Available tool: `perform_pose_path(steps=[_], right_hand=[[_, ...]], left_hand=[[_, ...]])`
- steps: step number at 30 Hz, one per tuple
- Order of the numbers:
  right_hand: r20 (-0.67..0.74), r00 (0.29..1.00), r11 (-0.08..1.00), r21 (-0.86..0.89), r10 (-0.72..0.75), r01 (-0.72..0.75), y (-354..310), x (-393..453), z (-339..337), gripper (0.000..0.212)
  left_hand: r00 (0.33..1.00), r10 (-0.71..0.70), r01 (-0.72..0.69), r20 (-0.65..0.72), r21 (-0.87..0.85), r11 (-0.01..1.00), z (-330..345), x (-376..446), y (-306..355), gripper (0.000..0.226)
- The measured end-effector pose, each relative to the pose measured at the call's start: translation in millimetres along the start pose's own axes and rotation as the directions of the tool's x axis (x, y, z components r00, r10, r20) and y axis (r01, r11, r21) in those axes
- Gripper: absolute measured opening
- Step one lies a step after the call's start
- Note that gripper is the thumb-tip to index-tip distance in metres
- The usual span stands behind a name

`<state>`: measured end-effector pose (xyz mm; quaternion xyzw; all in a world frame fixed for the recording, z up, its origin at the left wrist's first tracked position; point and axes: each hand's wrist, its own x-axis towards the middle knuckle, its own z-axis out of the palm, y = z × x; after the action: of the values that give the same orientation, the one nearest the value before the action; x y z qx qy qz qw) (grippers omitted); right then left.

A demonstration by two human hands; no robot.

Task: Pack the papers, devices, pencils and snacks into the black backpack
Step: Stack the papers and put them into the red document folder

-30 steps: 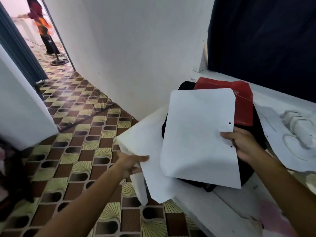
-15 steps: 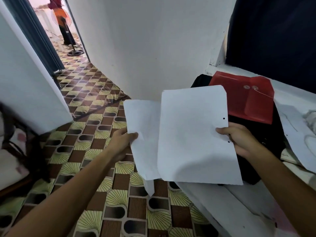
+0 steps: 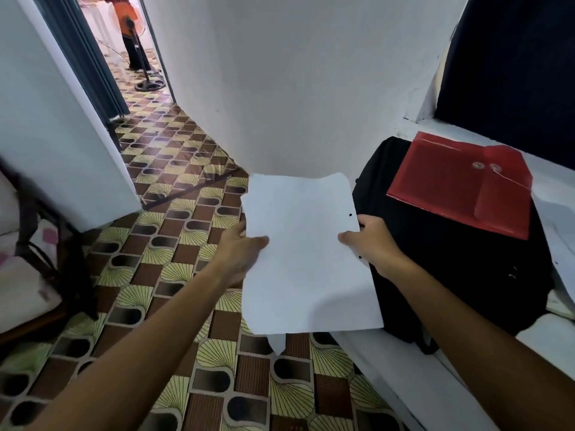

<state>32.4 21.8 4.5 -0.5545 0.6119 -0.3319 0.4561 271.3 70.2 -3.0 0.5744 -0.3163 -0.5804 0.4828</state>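
Observation:
A stack of white papers with punch holes on its right edge hangs over the floor, held from both sides. My left hand grips the left edge and my right hand grips the right edge. Just right of the papers, the black backpack lies flat on a white ledge. A red string-tie envelope rests on top of the backpack. Whether the backpack is zipped cannot be told.
More white sheets lie on the ledge at the far right. A white wall stands ahead. The patterned tile floor runs left into a doorway where a person stands by a pedestal fan. A chair sits at the left.
The two separate sheets have come together into one stack between both hands. The stack moved left, off the backpack and out over the floor. The view shifted left.

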Motion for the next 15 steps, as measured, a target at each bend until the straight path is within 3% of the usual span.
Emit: perform_pose_path(steps=[2,5,8,11,15], right_hand=[[-0.009,1.0,0.999,0.052,-0.014,0.014,-1.3,-0.7,-2.9,0.012],[0.019,0.999,0.964,0.263,-0.035,0.029,-4.8,-2.7,-5.2,0.024],[0.169,0.984,0.847,0.53,-0.062,-0.038,-15.2,-2.2,-5.9,0.043],[0.287,0.951,0.661,0.737,-0.118,-0.141,-29.3,-4.0,-15.7,0.042],[0.241,0.963,0.585,0.801,-0.118,-0.128,-46.6,-7.3,-48.6,0.037]], left_hand=[[0.996,0.078,-0.079,0.039,0.034,0.996,-0.8,0.5,24.6,0.04],[0.972,0.186,-0.195,0.142,0.051,0.979,4.2,-3.6,72.3,0.035],[0.944,0.249,-0.259,0.216,0.021,0.966,17.0,-4.8,115.7,0.036],[0.921,0.238,-0.262,0.307,0.039,0.964,31.6,1.0,145.4,0.034],[0.9,0.185,-0.226,0.395,0.061,0.972,48.6,17.0,164.7,0.034]])
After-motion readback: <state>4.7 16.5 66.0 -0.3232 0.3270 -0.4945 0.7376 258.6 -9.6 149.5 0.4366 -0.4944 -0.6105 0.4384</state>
